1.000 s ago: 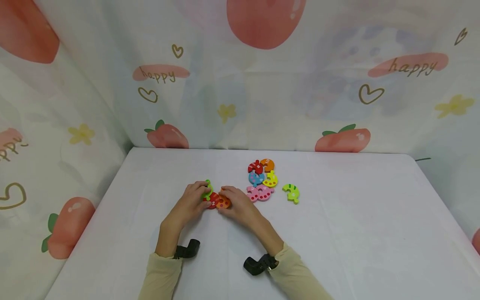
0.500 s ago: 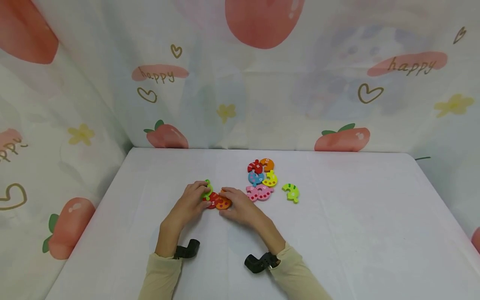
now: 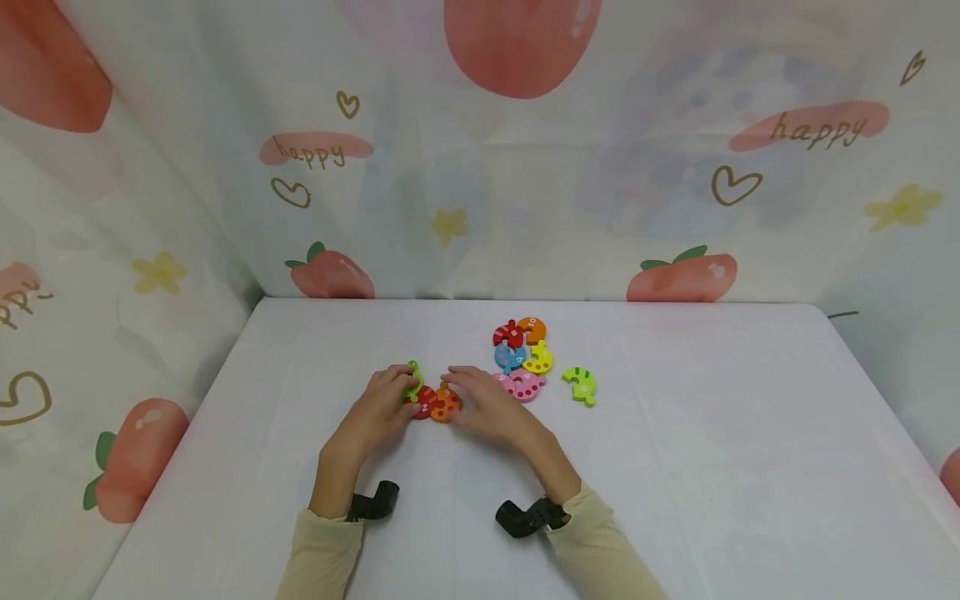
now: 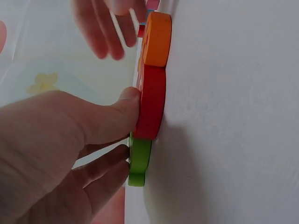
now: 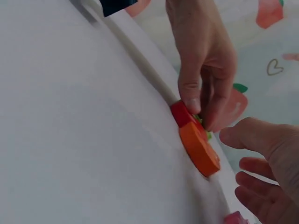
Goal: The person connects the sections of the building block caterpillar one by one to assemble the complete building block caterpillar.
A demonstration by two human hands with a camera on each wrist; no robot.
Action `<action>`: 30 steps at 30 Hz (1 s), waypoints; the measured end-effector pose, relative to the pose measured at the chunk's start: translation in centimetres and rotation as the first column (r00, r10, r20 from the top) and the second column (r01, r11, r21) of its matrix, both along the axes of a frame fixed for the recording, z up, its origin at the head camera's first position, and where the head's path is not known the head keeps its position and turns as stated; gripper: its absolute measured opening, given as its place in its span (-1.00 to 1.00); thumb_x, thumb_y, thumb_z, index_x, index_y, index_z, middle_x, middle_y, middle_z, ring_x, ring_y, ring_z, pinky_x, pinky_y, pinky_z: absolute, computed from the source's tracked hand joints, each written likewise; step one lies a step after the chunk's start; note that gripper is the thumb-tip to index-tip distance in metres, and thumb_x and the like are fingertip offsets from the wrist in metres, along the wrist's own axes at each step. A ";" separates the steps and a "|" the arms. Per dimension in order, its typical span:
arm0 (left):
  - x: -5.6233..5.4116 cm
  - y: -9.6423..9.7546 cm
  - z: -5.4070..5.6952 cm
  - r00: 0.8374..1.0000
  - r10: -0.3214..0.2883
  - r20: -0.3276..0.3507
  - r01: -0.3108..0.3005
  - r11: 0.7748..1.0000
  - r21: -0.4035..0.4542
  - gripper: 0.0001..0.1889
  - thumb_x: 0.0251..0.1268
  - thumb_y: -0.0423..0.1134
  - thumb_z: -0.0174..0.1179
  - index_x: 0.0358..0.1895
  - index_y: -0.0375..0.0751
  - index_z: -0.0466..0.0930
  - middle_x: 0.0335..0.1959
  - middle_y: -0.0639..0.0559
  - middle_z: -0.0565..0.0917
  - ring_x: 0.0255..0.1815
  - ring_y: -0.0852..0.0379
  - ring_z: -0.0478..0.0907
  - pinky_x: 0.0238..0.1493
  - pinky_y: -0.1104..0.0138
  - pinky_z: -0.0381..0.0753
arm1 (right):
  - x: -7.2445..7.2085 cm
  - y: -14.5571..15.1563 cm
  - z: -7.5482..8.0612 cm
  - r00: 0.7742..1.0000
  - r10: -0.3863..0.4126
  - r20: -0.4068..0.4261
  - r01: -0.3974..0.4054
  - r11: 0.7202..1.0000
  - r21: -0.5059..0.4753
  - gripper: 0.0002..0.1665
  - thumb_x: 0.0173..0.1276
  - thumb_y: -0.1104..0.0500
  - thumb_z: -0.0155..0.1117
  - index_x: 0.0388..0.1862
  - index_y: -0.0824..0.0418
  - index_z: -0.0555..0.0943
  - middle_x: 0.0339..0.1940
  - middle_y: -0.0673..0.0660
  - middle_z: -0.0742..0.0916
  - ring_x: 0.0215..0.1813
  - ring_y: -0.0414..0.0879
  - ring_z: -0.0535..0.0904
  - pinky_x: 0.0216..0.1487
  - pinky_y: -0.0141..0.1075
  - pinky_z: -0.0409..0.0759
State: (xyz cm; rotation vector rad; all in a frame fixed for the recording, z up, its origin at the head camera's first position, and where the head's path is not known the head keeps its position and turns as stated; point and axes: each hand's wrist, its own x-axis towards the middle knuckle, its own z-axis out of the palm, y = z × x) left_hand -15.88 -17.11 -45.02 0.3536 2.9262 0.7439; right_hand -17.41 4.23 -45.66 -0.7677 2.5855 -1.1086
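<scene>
Left of centre on the table, a red puzzle piece (image 3: 425, 407) marked 2 joins a dotted orange puzzle piece (image 3: 446, 407) on its right. A green puzzle piece (image 3: 415, 387) adjoins the red one at its upper left. My left hand (image 3: 378, 408) grips the red and green pieces, thumb on the red edge (image 4: 153, 102) and fingers against the green side (image 4: 139, 161). Beside the orange piece, my right hand (image 3: 495, 408) is spread with nothing in it. The right wrist view shows a gap between its thumb and the orange piece (image 5: 198, 149).
Behind the right hand lies a cluster of pieces: red (image 3: 507, 335), orange (image 3: 533, 330), blue (image 3: 510, 358), yellow (image 3: 538, 358) and pink (image 3: 527, 385). A striped green piece (image 3: 581, 386) sits alone to their right. A patterned curtain (image 3: 480, 183) hangs behind the white table (image 3: 712, 442).
My right hand has let go of the orange piece and drawn back a little to the right, its fingers spreading. My left hand has stayed on the red and green pieces.
</scene>
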 end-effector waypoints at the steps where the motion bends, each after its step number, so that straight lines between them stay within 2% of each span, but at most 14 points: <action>1: 0.0 0.1 0.0 1.000 0.011 0.007 -0.011 1.000 -0.007 -0.56 0.28 -0.23 0.28 0.20 -0.25 0.52 0.35 -0.06 0.43 0.41 -0.05 0.28 0.42 0.07 0.36 | -0.2 0.4 0.2 1.000 -0.018 -0.014 0.017 0.999 -0.028 -0.36 0.30 0.14 0.30 0.37 0.17 0.43 0.44 0.16 0.45 0.48 0.10 0.32 0.40 0.05 0.39; 6: 0.2 1.2 0.1 0.998 0.066 0.007 -0.066 0.997 -0.037 -0.54 0.31 -0.10 0.24 0.17 -0.31 0.51 0.35 -0.09 0.41 0.40 -0.08 0.27 0.41 0.06 0.38 | -1.2 3.0 0.5 0.986 -0.141 -0.093 0.125 0.980 -0.155 -0.44 0.32 0.21 0.28 0.30 0.25 0.47 0.34 0.20 0.54 0.36 0.13 0.45 0.32 0.03 0.49; 12: 0.7 2.8 0.0 0.993 0.105 -0.046 -0.110 0.986 -0.122 -0.28 0.18 0.16 0.28 0.16 -0.41 0.42 0.31 -0.19 0.39 0.32 -0.13 0.30 0.17 0.04 0.59 | -2.1 6.0 0.1 0.958 -0.261 -0.118 0.238 0.955 -0.177 -0.48 0.33 0.27 0.24 0.28 0.24 0.48 0.28 0.21 0.57 0.34 0.13 0.45 0.31 0.02 0.50; 18: 1.0 3.4 -0.3 0.986 0.135 -0.099 -0.149 0.975 -0.163 -0.11 0.05 0.21 0.36 0.26 -0.43 0.33 0.23 -0.20 0.41 0.22 -0.09 0.34 0.07 0.08 0.65 | -2.5 8.2 0.0 0.936 -0.334 -0.115 0.311 0.934 -0.175 -0.51 0.34 0.30 0.20 0.26 0.27 0.49 0.26 0.25 0.58 0.35 0.17 0.45 0.34 0.07 0.45; 24: 1.0 3.4 -0.2 0.983 0.158 -0.095 -0.171 0.975 -0.144 -0.09 0.03 0.21 0.38 0.28 -0.41 0.31 0.21 -0.18 0.41 0.20 -0.06 0.34 0.08 0.10 0.65 | -2.8 9.3 -0.2 0.917 -0.384 -0.108 0.365 0.918 -0.158 -0.52 0.37 0.31 0.13 0.27 0.26 0.48 0.29 0.25 0.56 0.30 0.18 0.48 0.29 0.05 0.51; 30: 0.9 3.4 -0.2 0.983 0.163 -0.081 -0.172 0.977 -0.123 -0.10 0.01 0.20 0.39 0.27 -0.40 0.31 0.21 -0.17 0.41 0.18 -0.05 0.34 0.09 0.11 0.63 | -2.8 9.9 -0.3 0.916 -0.397 -0.066 0.387 0.914 -0.124 -0.51 0.38 0.32 0.05 0.30 0.23 0.46 0.33 0.24 0.53 0.36 0.15 0.43 0.34 0.03 0.47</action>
